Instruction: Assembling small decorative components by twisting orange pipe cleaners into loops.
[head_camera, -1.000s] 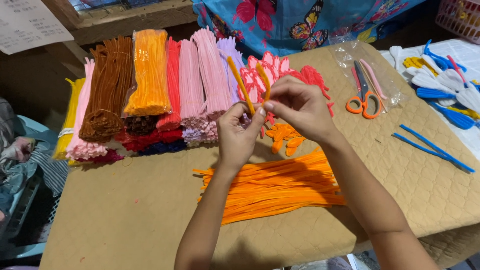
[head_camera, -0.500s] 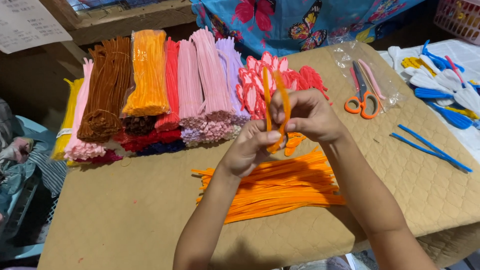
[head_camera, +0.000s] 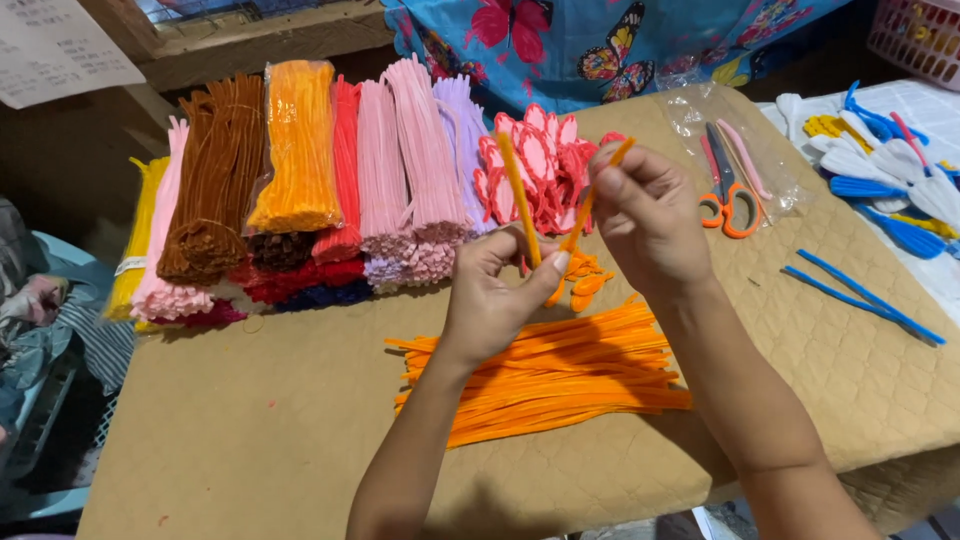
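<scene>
Fingers of the left hand (head_camera: 495, 295) and right hand (head_camera: 650, 215) pinch a bent orange pipe cleaner (head_camera: 520, 200) above a loose orange pile (head_camera: 550, 375) on the tabletop (head_camera: 250, 430). Beyond lie colourful bundles (head_camera: 300, 190) and orange-handled scissors (head_camera: 728, 195).

- Left hand (head_camera: 495, 295) and right hand (head_camera: 648, 215): I cannot see where the orange pipe cleaner (head_camera: 520, 200) bends; the fingers cover it.
- Pink basket (head_camera: 915, 35): cut off at the top right corner.
- Paper sheet (head_camera: 55, 50): cut off at the left edge.
- Orange loops (head_camera: 585, 285): mostly hidden behind the hands.
</scene>
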